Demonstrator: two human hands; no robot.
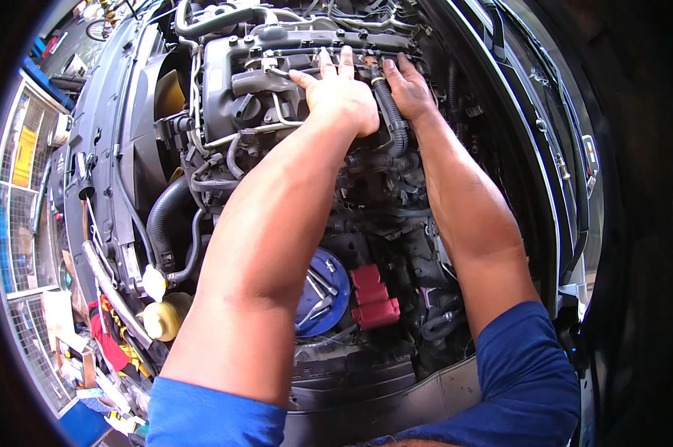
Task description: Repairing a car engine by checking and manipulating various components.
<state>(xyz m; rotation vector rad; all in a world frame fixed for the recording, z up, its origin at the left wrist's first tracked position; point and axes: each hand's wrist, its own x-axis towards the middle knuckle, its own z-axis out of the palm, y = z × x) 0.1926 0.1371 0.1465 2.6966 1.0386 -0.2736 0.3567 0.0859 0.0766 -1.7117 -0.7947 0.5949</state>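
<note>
So nearest to you there's a blue sleeve on each side, left one [213, 413] and right one [526, 372], with bare forearms running up and away from them. Between the arms sits a red box-shaped cover [374, 298], and just left of it a round blue tray [335, 313] with some metal tools [320, 293] lying in it, partly hidden by the left forearm. Over on the near left there's a pale yellow cap [158, 322]. Farther in, a black ribbed hose [389, 112] runs between the hands on the far part of the engine [219, 74]. The left hand [342, 95] is palm down over the engine top, fingers spread, thumb out to the left, no grip that I can see. The right hand [411, 89] is just right of the hose, thumb and index a bit apart, can't tell if it's got hold of anything. Farthest back, a thick dark hose [228, 21] bends across the far left
</note>
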